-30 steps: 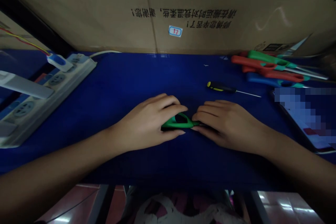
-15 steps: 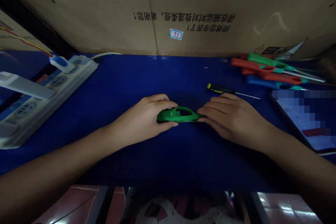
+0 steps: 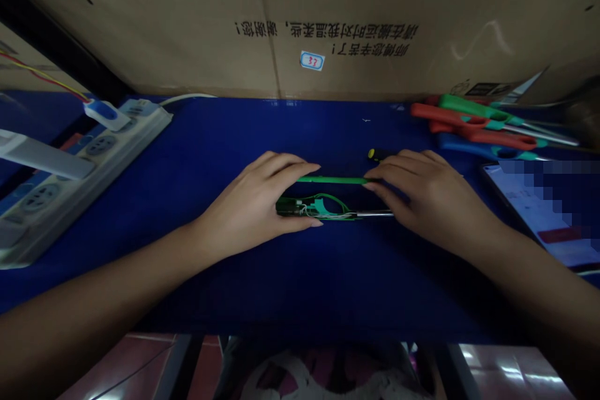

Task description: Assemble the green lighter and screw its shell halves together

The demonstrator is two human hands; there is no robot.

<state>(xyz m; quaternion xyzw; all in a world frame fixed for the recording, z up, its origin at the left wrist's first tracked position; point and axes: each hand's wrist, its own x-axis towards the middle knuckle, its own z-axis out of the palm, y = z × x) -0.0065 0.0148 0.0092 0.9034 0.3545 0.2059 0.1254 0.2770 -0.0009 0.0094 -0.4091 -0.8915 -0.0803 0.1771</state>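
Note:
A long-nosed lighter (image 3: pixel 328 207) lies opened at the middle, showing thin wires, a teal trigger piece and a metal rod pointing right. My left hand (image 3: pixel 255 200) is closed round its handle end, thumb along the near side. Just beyond it, the green cover half (image 3: pixel 332 180) is held edge-on, apart from the lighter. My right hand (image 3: pixel 422 194) pinches the cover's right end, while its left end reaches my left fingertips. Behind my right hand a black and yellow screwdriver (image 3: pixel 375 154) is mostly hidden.
Several lighters with red, green and blue handles (image 3: pixel 473 122) are piled at the back right. A phone (image 3: pixel 529 200) lies at the right. On the left sits a power strip (image 3: pixel 60 184) with plugs in it. A large cardboard box (image 3: pixel 187 37) stands along the back.
The green cover half has come off the lighter and moved away from me, baring the wires and rod. My right hand has shifted slightly back and right with it, covering more of the screwdriver.

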